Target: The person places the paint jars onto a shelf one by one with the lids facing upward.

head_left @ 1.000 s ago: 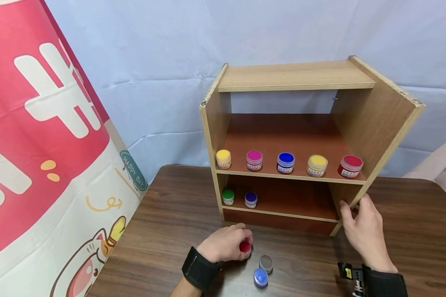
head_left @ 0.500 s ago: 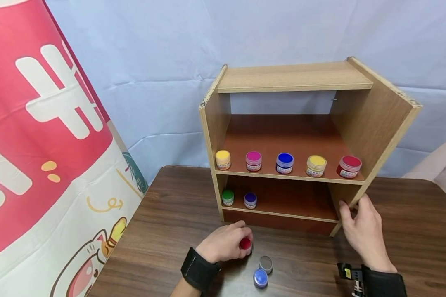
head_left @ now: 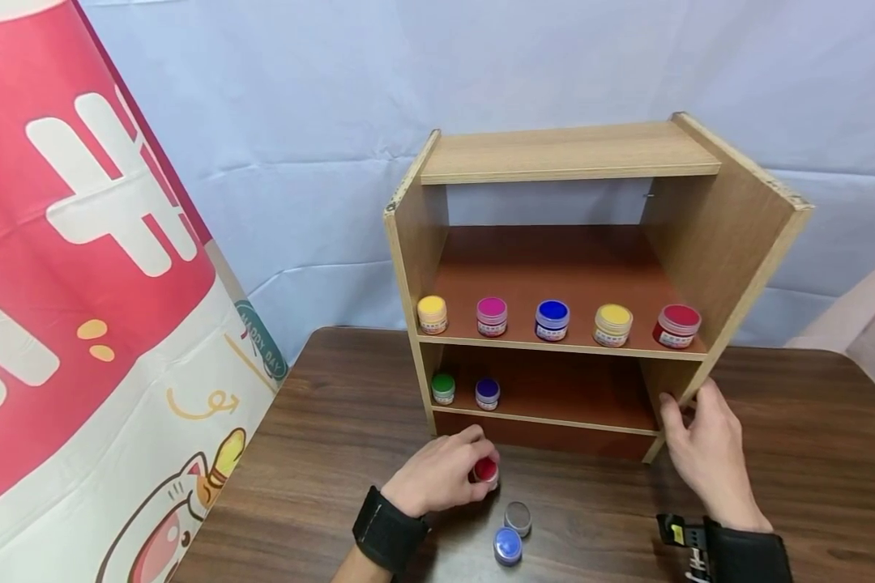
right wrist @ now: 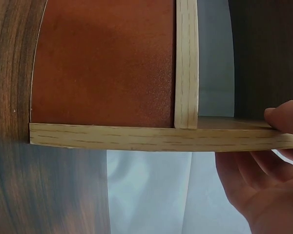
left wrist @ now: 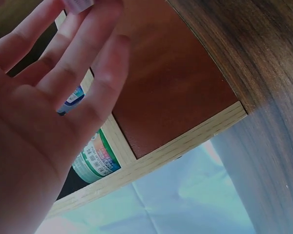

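Note:
My left hand [head_left: 441, 474] pinches a small jar with a red lid [head_left: 485, 470] in front of the shelf unit's lower board. Only a sliver of that jar [left wrist: 79, 4] shows at the top of the left wrist view, by the fingertips. With thumb inside and fingers outside, my right hand [head_left: 710, 453] grips the right side panel [right wrist: 151, 138] of the wooden shelf unit [head_left: 569, 154]. Near the left hand, a grey-lidded jar [head_left: 518, 518] and a blue-lidded jar [head_left: 508, 546] stand close together on the table [head_left: 591, 526].
Along the middle shelf's front edge stand several jars, including a yellow-lidded one [head_left: 433, 314] and a larger red-lidded one [head_left: 676, 326]. The lower shelf holds a green-lidded jar [head_left: 443, 389] and a dark-blue-lidded jar [head_left: 487, 393] at its left. A pale cloth [head_left: 299, 162] hangs behind.
My left hand has moved slightly forward towards the shelf unit with the red-lidded jar, tilting it a little. The right hand keeps its grip on the side panel.

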The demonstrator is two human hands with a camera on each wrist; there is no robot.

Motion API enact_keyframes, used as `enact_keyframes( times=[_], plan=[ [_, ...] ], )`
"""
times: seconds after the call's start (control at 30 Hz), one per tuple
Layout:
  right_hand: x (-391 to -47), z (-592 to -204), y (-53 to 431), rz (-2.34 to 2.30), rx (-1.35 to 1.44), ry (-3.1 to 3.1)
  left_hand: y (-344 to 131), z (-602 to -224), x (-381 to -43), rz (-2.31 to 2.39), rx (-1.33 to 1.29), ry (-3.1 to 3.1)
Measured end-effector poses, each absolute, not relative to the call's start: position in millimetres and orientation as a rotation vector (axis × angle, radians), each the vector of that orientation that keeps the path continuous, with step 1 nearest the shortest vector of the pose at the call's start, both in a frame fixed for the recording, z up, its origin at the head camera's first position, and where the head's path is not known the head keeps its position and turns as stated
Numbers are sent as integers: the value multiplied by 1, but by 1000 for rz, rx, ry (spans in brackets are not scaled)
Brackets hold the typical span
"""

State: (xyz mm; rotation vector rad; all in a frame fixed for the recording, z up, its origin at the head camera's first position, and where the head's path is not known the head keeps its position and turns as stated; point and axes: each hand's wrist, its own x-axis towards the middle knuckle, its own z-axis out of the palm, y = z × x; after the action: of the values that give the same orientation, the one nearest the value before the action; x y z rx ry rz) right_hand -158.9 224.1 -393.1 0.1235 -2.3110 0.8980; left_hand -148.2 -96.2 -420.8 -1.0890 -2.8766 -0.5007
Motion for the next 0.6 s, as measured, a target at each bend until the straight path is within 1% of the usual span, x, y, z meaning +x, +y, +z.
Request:
enact_keyframes(
  times=[0.4, 0.6],
  plan=[
    [-161, -396, 224, 916, 154, -2290, -95, -420, -148, -583, -1078, -2772],
    [-161, -396, 226, 924, 157, -2283, -83, -411, -149, -543, -1100, -2704]
  ],
)
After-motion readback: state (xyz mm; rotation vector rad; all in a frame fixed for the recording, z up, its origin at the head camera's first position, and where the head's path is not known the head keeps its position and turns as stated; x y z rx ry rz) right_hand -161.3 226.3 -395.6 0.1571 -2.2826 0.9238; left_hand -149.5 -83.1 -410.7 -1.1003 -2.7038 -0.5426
